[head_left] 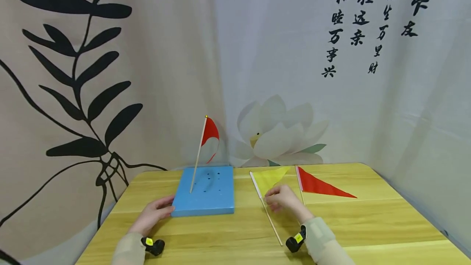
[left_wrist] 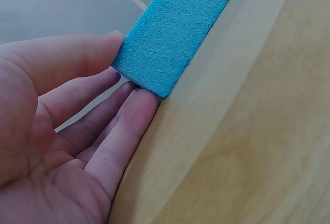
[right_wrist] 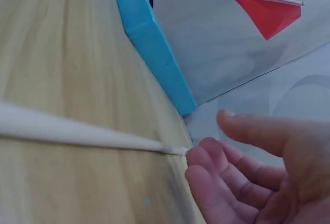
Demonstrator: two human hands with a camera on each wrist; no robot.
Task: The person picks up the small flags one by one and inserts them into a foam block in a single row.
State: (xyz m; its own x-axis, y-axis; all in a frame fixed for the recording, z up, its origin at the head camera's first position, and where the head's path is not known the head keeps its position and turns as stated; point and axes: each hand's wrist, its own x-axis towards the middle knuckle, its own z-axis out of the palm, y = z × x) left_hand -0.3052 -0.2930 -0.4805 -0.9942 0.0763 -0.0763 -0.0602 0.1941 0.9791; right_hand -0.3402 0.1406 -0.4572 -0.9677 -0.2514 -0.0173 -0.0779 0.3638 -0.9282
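Note:
A blue foam block with several small holes lies on the table, a small red flag standing tilted in it on a pale stick. My left hand touches the block's left side near its front corner; in the left wrist view the thumb and fingertips meet the foam edge. To the right lies a yellow pennant flag on a thin stick. My right hand is beside that stick, thumb apart from the loosely bent fingers. A pale stick reaches their tips in the right wrist view.
A red pennant flag lies right of the yellow one, its stick partly behind my right hand. The wooden table ends at a printed curtain. Each wrist carries a small black camera.

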